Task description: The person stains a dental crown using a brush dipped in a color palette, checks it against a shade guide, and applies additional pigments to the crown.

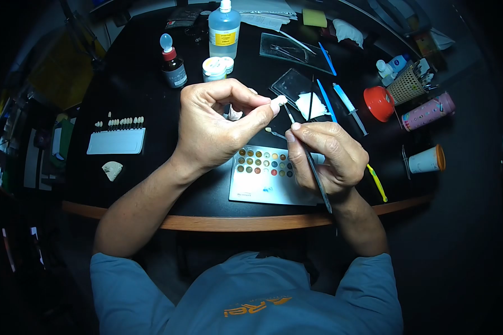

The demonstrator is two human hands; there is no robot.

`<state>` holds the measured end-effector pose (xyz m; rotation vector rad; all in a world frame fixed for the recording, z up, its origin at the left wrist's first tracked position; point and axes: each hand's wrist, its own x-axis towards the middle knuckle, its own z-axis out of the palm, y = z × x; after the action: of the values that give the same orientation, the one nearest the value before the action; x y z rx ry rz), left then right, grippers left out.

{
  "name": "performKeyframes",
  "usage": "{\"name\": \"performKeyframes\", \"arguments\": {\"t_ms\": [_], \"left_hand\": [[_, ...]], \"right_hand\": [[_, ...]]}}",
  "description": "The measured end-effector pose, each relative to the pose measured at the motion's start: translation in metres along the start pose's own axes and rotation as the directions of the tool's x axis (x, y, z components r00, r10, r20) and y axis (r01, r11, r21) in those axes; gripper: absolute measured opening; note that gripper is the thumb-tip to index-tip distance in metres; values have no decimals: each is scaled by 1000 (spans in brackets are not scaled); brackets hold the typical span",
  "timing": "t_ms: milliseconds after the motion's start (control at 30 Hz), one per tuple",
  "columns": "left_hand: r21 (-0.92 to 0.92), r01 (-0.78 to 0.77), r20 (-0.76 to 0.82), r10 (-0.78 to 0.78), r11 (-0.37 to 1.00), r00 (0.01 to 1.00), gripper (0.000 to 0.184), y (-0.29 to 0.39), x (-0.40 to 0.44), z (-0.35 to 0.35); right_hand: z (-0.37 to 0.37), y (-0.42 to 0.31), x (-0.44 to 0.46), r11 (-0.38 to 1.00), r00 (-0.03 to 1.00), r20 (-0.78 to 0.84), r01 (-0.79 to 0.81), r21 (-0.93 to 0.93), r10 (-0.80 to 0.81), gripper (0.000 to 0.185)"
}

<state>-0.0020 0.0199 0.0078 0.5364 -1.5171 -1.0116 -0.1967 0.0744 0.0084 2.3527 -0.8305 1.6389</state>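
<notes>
Between the thumb and index finger of my left hand [218, 120] is a small white dental crown [279, 102]. Another whitish lump [234, 114] shows below the curled fingers of that hand, partly hidden. My right hand [331, 155] grips a fine dark-handled brush [318, 181] like a pen, its tip close to the crown. A tooth-shaped shade tab [269, 129] on a thin stem shows left of the right fingers; I cannot tell whether they hold it. Under both hands lies a white palette [262, 188] with rows of coloured wells, partly covered by the right hand.
A shade guide [116, 141] and a pale dental model piece [112, 171] lie left. Behind stand a dropper bottle [174, 70], white jars [214, 68] and a large bottle [224, 36]. Rightward are a syringe [349, 106], red bowl [378, 104], cup [425, 160] and yellow tool [378, 184].
</notes>
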Motion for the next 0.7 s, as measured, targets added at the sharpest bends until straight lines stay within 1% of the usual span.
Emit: {"name": "performKeyframes", "arguments": {"t_ms": [233,333,367,433,533,700], "left_hand": [[0,-11,5,11,1000,1000,7,0,0,1],[35,-51,20,50,998,999,7,-5,0,-2],[49,-28,45,26,998,999,5,-3,0,-4],[80,18,95,-25,997,995,7,3,-1,-7],[100,15,94,-25,995,995,7,3,-1,-7],[78,22,88,-29,997,996,7,3,-1,-6]], "right_hand": [[0,-2,0,999,999,37,27,-19,-26,29],[-1,-2,0,999,999,20,31,-18,-31,29],[-1,-3,0,999,999,17,27,-21,-27,28],[-2,-3,0,1000,1000,13,18,-25,-18,28],[-2,-2,0,999,1000,6,12,-32,-12,27],[0,0,-1,999,1000,3,18,-33,-18,26]]}}
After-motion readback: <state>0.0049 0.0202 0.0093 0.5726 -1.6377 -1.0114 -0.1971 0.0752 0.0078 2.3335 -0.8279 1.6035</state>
